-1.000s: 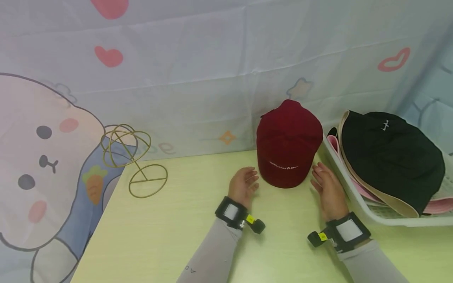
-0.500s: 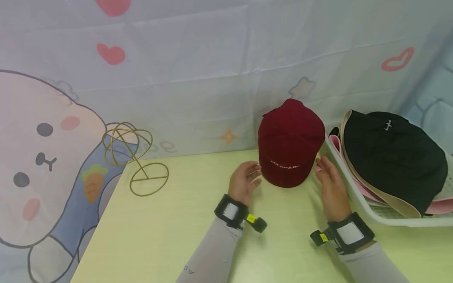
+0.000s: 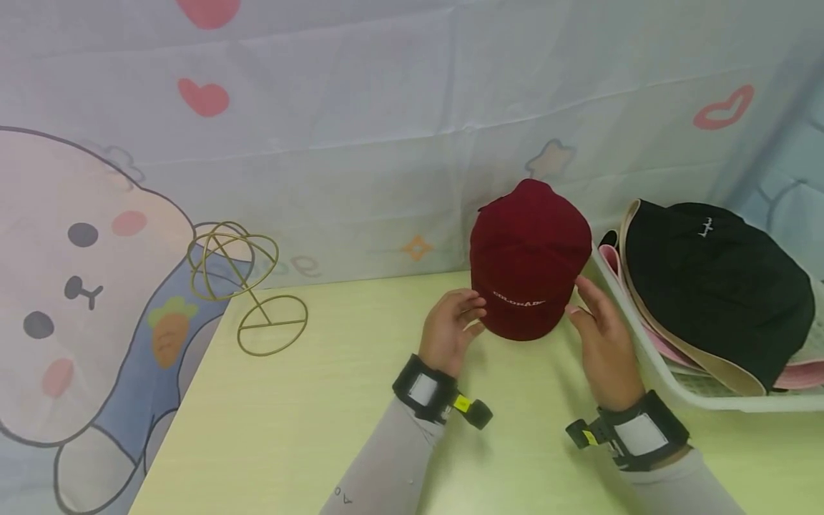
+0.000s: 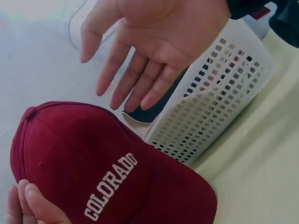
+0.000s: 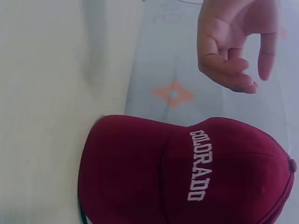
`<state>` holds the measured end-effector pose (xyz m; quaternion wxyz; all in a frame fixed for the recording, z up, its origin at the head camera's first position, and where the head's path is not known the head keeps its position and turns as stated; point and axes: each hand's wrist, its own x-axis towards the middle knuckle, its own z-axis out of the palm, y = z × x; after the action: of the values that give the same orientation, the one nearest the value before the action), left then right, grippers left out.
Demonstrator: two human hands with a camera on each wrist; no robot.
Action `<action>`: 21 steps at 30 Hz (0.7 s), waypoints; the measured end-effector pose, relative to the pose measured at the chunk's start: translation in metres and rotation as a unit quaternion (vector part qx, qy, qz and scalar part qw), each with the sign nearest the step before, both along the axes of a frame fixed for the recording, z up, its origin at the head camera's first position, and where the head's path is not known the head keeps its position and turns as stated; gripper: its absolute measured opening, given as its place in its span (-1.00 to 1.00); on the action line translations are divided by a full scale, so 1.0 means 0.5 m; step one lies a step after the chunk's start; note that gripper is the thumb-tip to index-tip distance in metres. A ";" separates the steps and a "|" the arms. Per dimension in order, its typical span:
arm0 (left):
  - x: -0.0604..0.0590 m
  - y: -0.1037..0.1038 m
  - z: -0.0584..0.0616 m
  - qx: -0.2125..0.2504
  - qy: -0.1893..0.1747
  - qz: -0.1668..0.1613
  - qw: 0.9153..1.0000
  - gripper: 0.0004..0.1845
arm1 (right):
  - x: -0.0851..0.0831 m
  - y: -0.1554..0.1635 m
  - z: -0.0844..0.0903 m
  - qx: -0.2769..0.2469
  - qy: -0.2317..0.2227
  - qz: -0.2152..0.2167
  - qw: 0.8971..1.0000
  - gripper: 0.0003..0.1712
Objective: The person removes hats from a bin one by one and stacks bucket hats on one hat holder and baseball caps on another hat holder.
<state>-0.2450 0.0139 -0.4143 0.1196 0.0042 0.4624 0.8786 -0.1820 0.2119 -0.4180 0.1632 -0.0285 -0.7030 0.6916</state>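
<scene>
A dark red baseball cap (image 3: pixel 531 243) with white COLORADO lettering rests on the table against the backdrop, its brim facing me. My left hand (image 3: pixel 446 330) is at the left side of the brim with relaxed, slightly bent fingers. On the cap's other side, my right hand (image 3: pixel 604 347) has its fingers extended close by the brim and crown. In the left wrist view, the right hand (image 4: pixel 159 37) shows an open palm, and left fingertips (image 4: pixel 44 207) overlap the cap's edge. Whether either hand touches the cap, I cannot tell.
A white perforated basket (image 3: pixel 682 392) stands just right of the right hand. Inside lie a black bucket hat (image 3: pixel 714 286) and pink-edged pieces. A gold wire hat stand (image 3: pixel 273 325) is at the table's back left. A printed fabric backdrop (image 3: pixel 360 143) hangs behind.
Both hands have moved inward and slightly forward, closer to the two sides of the cap. The cap, basket and wire stand stay in place, apart from a small view shift.
</scene>
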 end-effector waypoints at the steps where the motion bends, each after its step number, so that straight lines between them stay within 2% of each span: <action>1: 0.002 0.001 0.002 -0.001 0.002 -0.001 1.000 -0.84 | 0.002 0.001 0.003 0.006 -0.003 -0.006 1.000 -0.34; 6: 0.009 0.007 0.003 -0.006 0.006 0.000 1.000 -0.84 | 0.013 0.005 0.015 0.030 -0.008 -0.026 0.999 -0.36; 9: 0.008 0.009 0.000 -0.010 0.004 0.001 1.000 -0.84 | 0.018 0.009 0.017 0.034 -0.004 -0.026 0.999 -0.37; 16: 0.009 0.014 -0.008 -0.010 -0.003 0.001 1.000 -0.85 | 0.031 0.028 0.018 0.083 0.002 -0.029 0.996 -0.41; 21: 0.012 0.015 -0.006 -0.013 -0.003 0.005 1.000 -0.85 | 0.036 0.045 0.015 0.045 0.019 -0.021 0.999 -0.42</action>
<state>-0.2391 0.0216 -0.4171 0.1162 -0.0023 0.4736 0.8731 -0.1640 0.2343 -0.4104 0.1923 -0.0222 -0.7296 0.6559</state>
